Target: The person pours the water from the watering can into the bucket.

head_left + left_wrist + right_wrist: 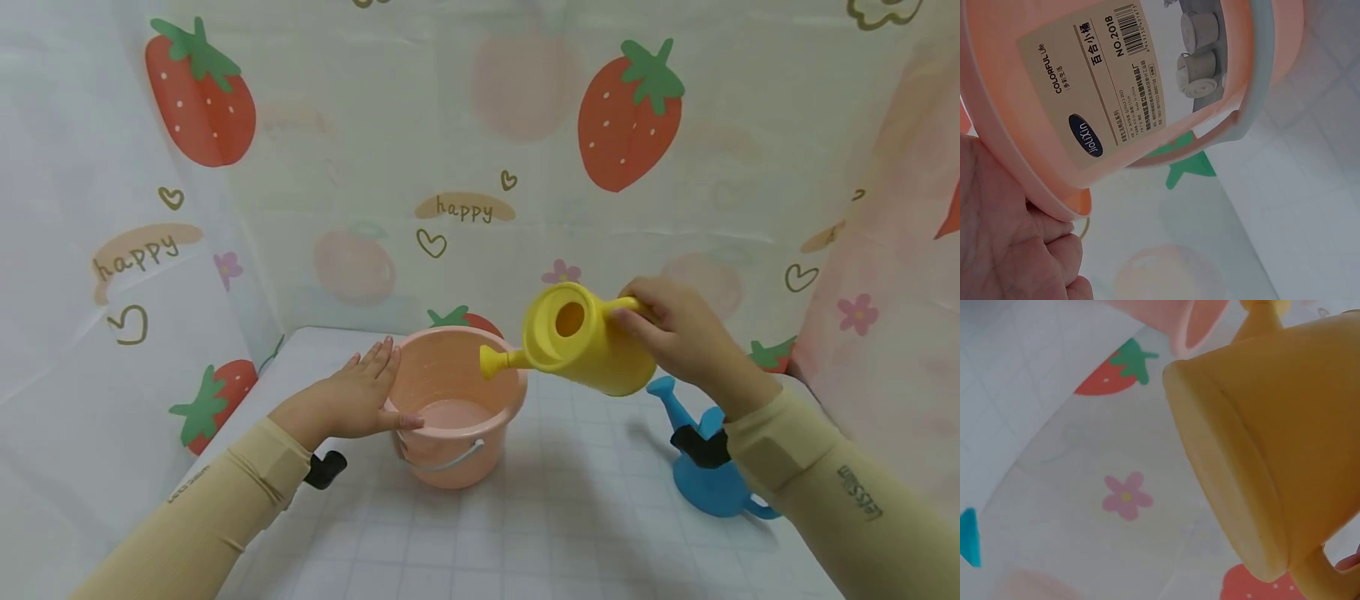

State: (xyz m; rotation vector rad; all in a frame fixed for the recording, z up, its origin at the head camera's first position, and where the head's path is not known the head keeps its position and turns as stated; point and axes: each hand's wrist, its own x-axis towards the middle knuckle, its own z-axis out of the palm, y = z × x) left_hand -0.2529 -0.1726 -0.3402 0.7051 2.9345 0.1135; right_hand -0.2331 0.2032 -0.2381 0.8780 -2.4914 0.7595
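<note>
A pink bucket [457, 454] stands upright on the table, its pale handle hanging down in front. My left hand [352, 396] rests on its left rim with straight fingers; the left wrist view shows the hand [1007, 231] against the rim and a label [1094, 87] on the bucket's side. My right hand [682, 337] grips the handle of a yellow watering can [607, 358], tilted to the left in the air, with its spout head [492, 362] over the bucket's opening. In the right wrist view the can [1285, 425] hides most of the hand. No water is visible at the spout.
A blue watering can [708, 486] stands on the white gridded table [555, 533] at the right, partly behind my right wrist. Behind the table hangs a cloth [375, 167] with strawberries, hearts and flowers; it also covers both sides.
</note>
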